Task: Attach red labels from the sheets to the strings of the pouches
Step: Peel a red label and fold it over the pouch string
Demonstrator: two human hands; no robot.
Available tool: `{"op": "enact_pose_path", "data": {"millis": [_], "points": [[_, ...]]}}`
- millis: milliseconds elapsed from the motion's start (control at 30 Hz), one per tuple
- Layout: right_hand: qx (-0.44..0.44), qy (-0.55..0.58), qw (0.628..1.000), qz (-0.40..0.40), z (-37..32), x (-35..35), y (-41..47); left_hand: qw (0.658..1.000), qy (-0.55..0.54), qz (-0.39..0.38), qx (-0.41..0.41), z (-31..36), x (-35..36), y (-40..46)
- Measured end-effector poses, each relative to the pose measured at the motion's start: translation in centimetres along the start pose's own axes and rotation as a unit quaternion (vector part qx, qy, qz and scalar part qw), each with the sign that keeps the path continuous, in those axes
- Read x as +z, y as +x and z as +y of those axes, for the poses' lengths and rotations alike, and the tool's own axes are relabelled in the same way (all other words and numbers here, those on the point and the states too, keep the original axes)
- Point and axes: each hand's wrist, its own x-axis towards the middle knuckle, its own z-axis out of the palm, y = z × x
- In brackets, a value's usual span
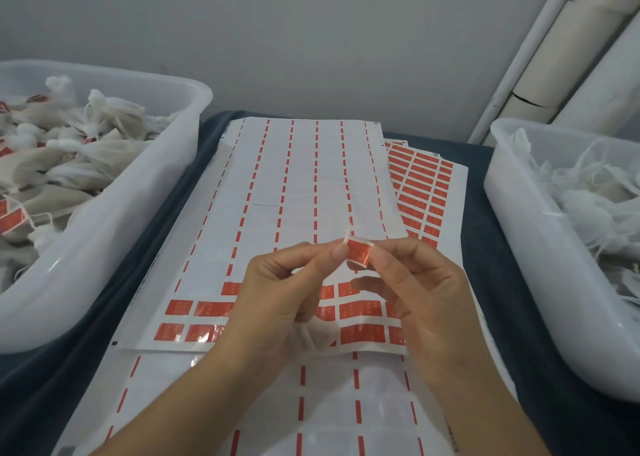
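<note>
A small red label (358, 253) with a white edge is pinched between the fingertips of my left hand (277, 292) and my right hand (412, 289), above the label sheets. A thin white string end sticks up from the label's top left. A pale mesh pouch (313, 339) hangs below my hands, mostly hidden by them. The top label sheet (294, 192) is mostly peeled; rows of red labels (362, 332) stay at its near end. A fuller sheet of red labels (420, 185) pokes out at the right.
A white plastic bin (145, 192) at the left holds several pouches with red labels on them. A second white bin (519, 233) at the right holds white pouches and loose strings. Another peeled sheet (329, 403) lies nearest me, on a dark blue cloth (491, 192).
</note>
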Motion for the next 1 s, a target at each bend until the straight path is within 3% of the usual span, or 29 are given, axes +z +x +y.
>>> {"op": "enact_pose_path", "data": {"millis": [600,900,1000], "points": [[-0.045,-0.021,0.998,0.028,0.6,0.1,0.0,1.0,0.01,-0.008,0.018,-0.9,-0.3,0.2],[-0.03,-0.067,0.995,0.071,1.7,0.4,0.2,0.995,-0.051,0.086,-0.023,-2.0,-0.1,1.1],[-0.017,-0.066,0.99,0.121,1.4,-1.5,1.5,0.976,-0.16,0.15,-0.014,-0.3,-2.1,2.2]]}}
